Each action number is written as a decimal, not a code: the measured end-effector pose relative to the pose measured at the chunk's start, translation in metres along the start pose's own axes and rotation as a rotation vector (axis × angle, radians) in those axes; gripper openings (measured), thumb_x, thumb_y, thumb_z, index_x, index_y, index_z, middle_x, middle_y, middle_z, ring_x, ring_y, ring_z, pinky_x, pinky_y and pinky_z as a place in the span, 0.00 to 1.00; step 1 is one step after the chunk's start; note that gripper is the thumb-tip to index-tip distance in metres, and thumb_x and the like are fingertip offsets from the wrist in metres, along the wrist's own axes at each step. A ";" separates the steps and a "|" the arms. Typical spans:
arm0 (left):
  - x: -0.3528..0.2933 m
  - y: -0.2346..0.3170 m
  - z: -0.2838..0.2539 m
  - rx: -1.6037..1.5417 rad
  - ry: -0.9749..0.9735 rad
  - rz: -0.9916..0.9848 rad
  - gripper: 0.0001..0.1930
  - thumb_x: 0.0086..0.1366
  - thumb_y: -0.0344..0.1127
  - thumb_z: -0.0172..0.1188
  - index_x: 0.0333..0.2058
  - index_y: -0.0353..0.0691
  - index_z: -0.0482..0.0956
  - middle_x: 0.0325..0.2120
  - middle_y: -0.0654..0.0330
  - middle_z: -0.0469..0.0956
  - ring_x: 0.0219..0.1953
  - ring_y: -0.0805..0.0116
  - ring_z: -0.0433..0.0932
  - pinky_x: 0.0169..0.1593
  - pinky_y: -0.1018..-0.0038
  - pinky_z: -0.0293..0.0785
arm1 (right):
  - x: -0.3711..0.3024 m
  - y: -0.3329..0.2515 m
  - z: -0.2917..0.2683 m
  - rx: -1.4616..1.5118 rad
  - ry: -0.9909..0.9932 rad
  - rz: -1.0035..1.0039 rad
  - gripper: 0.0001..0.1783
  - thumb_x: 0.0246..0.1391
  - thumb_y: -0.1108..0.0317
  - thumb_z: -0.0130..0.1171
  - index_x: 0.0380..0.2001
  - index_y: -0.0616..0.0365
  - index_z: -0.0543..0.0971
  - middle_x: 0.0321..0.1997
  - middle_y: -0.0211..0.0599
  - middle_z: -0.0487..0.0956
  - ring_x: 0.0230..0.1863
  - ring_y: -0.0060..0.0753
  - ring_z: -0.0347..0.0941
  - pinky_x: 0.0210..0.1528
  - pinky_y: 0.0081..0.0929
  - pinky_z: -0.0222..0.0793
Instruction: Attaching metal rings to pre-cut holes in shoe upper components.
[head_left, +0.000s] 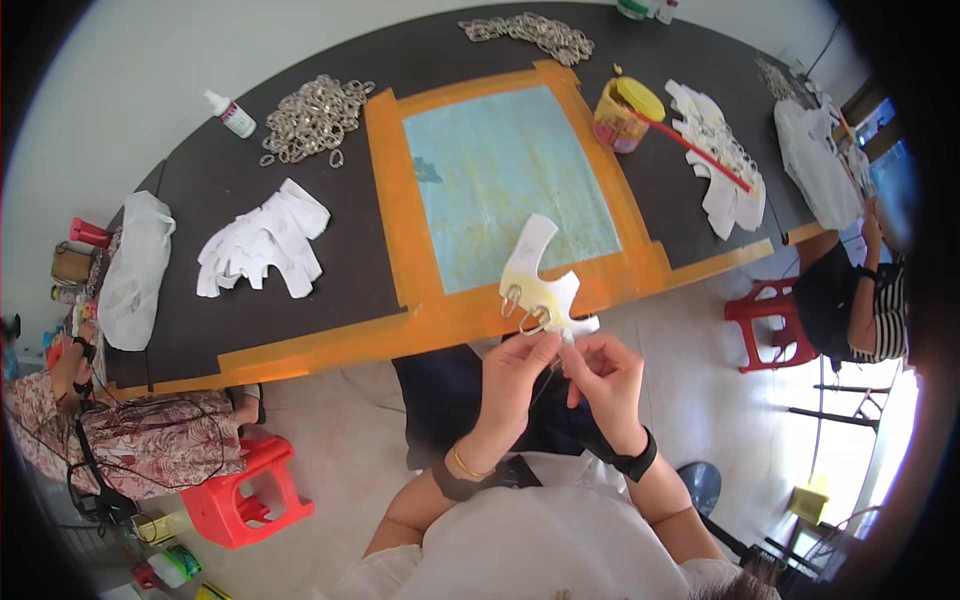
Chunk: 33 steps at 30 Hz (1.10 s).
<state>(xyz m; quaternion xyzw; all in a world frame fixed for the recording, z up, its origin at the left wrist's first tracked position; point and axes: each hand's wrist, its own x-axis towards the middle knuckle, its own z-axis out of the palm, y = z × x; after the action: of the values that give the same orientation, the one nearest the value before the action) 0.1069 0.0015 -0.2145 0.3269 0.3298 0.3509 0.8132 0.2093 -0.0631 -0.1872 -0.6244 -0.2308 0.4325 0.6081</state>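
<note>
One dark table (355, 300) carries one blue sheet (505, 180) framed in orange tape (393, 190), two white bags (140, 270), two stacks of white cut-outs (265, 240) and one yellow-lidded jar (616, 125). Over its near edge is one white piece (545, 292), its near end pinched between thumb and fingers of the left hand (512, 385) and right hand (612, 385), two metal rings (533, 311) showing on it.

One head-worn fisheye view looks down and forward from near the two bare hands (513, 378), spanning the dark, orange-taped counter (345, 305) and pale floor (345, 430), edges bending toward the rim.
</note>
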 end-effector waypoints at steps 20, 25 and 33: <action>0.002 -0.010 0.000 0.141 -0.012 0.037 0.09 0.61 0.33 0.58 0.33 0.31 0.79 0.29 0.62 0.79 0.32 0.79 0.74 0.39 0.81 0.68 | -0.001 0.005 -0.015 -0.055 -0.014 -0.049 0.07 0.52 0.72 0.59 0.27 0.67 0.75 0.20 0.30 0.76 0.14 0.14 0.67 0.15 0.10 0.59; 0.004 -0.013 -0.003 0.137 -0.018 0.049 0.09 0.61 0.32 0.58 0.34 0.30 0.79 0.29 0.62 0.79 0.32 0.78 0.75 0.39 0.82 0.69 | -0.001 0.005 -0.014 -0.036 -0.020 -0.053 0.07 0.52 0.72 0.59 0.27 0.67 0.75 0.20 0.29 0.75 0.14 0.13 0.67 0.15 0.10 0.60; 0.004 -0.008 -0.002 0.127 -0.032 0.069 0.09 0.61 0.32 0.58 0.35 0.31 0.79 0.29 0.62 0.79 0.32 0.78 0.75 0.40 0.82 0.69 | 0.003 0.002 -0.011 -0.024 -0.035 -0.045 0.07 0.52 0.72 0.58 0.28 0.67 0.75 0.19 0.29 0.75 0.14 0.14 0.67 0.15 0.10 0.60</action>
<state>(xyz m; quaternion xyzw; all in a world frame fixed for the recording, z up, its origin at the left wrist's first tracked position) 0.1103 0.0012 -0.2226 0.3946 0.3267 0.3520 0.7834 0.2192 -0.0673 -0.1906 -0.6186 -0.2607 0.4268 0.6060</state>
